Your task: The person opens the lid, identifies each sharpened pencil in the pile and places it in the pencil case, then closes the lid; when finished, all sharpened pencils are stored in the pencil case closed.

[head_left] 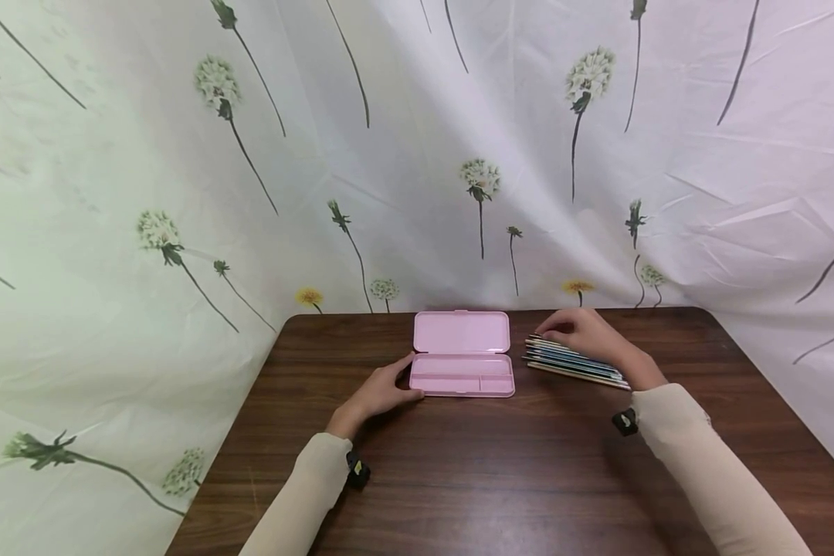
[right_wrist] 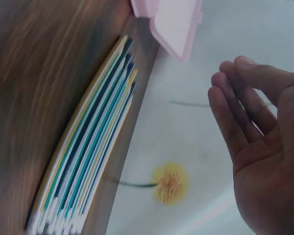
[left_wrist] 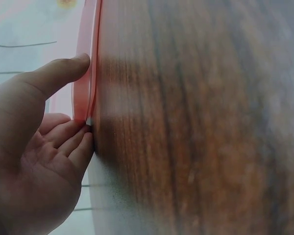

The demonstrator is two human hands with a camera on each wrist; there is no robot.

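A pink pencil case (head_left: 462, 374) lies on the table with its lid (head_left: 462, 332) folded back, its compartments bare. My left hand (head_left: 382, 388) holds its left end, the thumb at the front corner and the fingers at the side and back. In the left wrist view, the left thumb (left_wrist: 71, 69) rests against the case's front wall (left_wrist: 84, 93). To the right of the case lie several slim pencils (head_left: 573, 364) side by side in mixed colours. Over their far side hovers my right hand (head_left: 587, 335); the right wrist view shows its fingers (right_wrist: 230, 110) loosely bent with nothing between them, apart from the pencils.
The dark wooden table (head_left: 472, 471) has rounded far corners. Right behind it hangs a white cloth (head_left: 417, 193) printed with dandelions. Small dark devices sit at the left wrist (head_left: 357, 469) and right wrist (head_left: 625, 422).
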